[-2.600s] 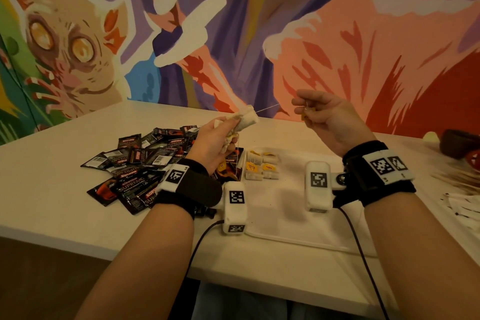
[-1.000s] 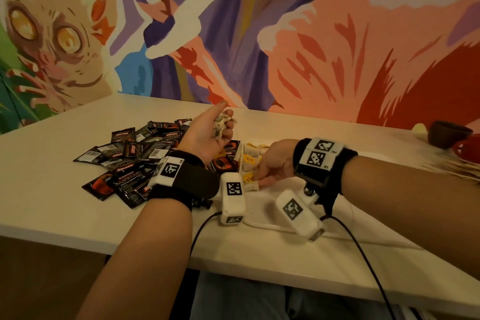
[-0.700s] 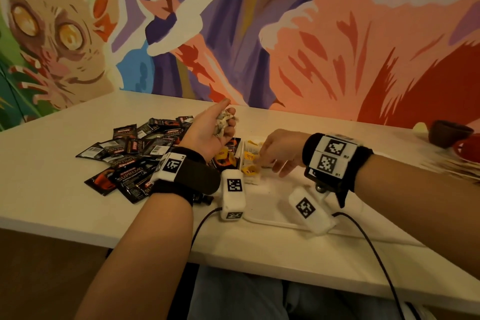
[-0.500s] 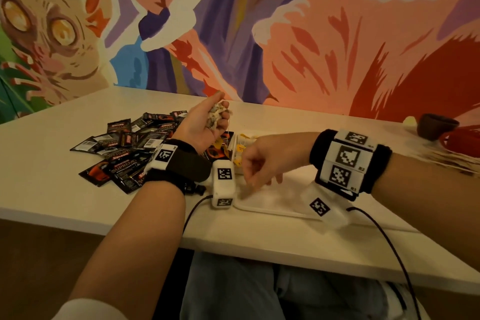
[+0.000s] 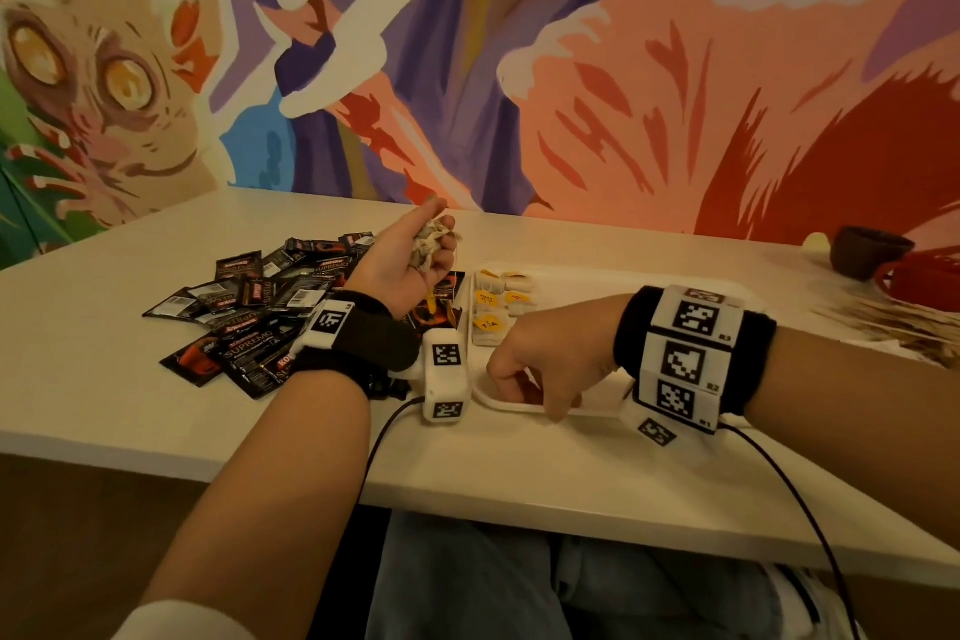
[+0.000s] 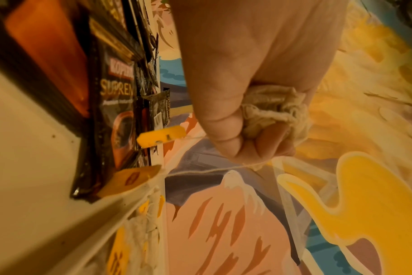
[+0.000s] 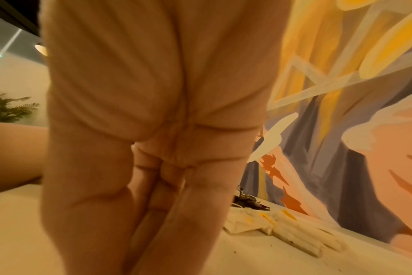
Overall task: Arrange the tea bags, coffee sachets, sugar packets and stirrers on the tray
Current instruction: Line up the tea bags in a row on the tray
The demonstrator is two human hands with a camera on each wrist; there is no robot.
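Note:
My left hand (image 5: 434, 250) is raised palm-up over the table and grips a crumpled bunch of tea bags (image 5: 427, 240). In the left wrist view the tea bags (image 6: 270, 108) sit in the fist, and their strings end in yellow tags (image 6: 161, 136). A white tray (image 5: 670, 286) lies in front of me with rows of tea bags (image 5: 498, 301) at its left end. My right hand (image 5: 530, 387) is at the tray's near-left corner, fingers curled over the rim. Black coffee sachets (image 5: 260, 312) lie heaped left of the tray.
Wooden stirrers (image 5: 883, 322) are spread on the table at the far right, behind them a brown cup (image 5: 866, 252) and a red dish (image 5: 924, 278). A painted wall backs the table. Wrist-camera cables hang over the near edge.
My right hand has left the tea bag rows and come back to the tray's near-left corner, where it now grips the rim. The left hand stays raised with its tea bags.

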